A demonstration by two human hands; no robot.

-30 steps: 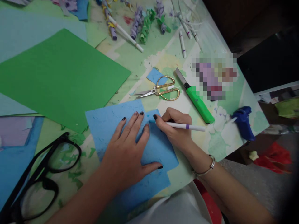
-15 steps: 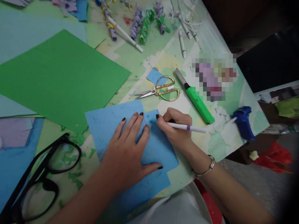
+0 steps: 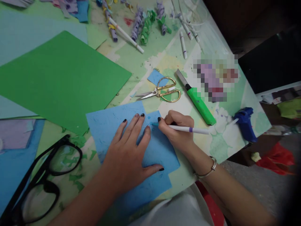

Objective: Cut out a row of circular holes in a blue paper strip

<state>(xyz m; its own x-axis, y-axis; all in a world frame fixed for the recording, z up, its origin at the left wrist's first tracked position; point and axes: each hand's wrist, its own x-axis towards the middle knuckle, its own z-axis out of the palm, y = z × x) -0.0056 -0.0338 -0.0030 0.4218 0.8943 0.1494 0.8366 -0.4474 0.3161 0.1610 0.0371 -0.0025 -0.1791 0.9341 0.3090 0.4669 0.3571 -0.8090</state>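
Blue paper (image 3: 162, 150) lies in front of the person, on the near part of a paint-stained table (image 3: 169, 62). Its outline is stepped; whether it is one piece or several, I cannot tell. The left hand (image 3: 127, 153) rests flat on it, palm down, fingers a little apart and thumb stretched out to the right. The right hand (image 3: 180, 138) pinches a white pen (image 3: 191, 129) between thumb and fingers, its blue tip at the paper, just beside a small circle (image 3: 149, 117). Whether the tip touches is too small to tell.

Just beyond the paper lie gold-handled scissors (image 3: 155, 92), blades slightly apart and pointing left, beside a blue scrap (image 3: 155, 77). To their right is a knife (image 3: 201, 105) with a green handle; farther right, near the table's edge, a blue glue gun (image 3: 246, 124). On the left, a green sheet (image 3: 66, 78) overlaps pale blue paper (image 3: 47, 28). Black glasses (image 3: 50, 188) are at lower left, near green scraps (image 3: 74, 177). At the far side are curled paper rolls (image 3: 146, 31) and more pens (image 3: 183, 44).
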